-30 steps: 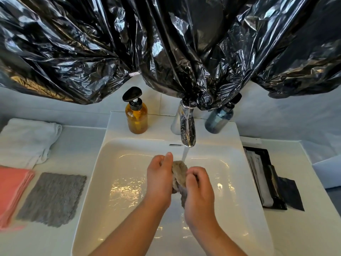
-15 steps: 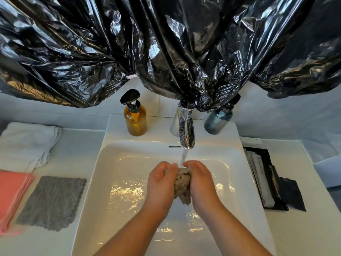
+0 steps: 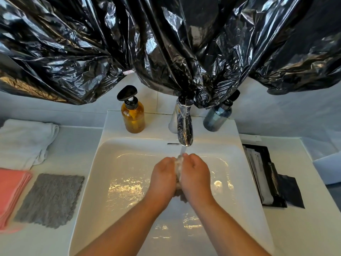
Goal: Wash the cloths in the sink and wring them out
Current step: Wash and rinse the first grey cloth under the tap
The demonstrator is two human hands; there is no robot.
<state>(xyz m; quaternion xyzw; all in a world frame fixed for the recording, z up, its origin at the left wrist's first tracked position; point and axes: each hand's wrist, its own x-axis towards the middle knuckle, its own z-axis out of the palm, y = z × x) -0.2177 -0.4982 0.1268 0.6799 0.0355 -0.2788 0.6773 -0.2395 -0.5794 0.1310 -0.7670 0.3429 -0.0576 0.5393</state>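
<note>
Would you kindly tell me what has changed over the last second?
The right hand moved forward, level with the left hand, and both pressed closer round the wet beige cloth, now nearly hidden between them under the stream from the chrome tap. Both kept their grip. The flat grey cloth, pink cloths and white towel stayed put.

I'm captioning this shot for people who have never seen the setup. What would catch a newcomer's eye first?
First, the crumpled black plastic sheeting hanging across the whole top. Then, at centre, the left hand and right hand squeezing a wet cloth under the running tap, over the white sink. An amber pump bottle stands left of the tap; a grey cloth lies on the counter at left.
</note>
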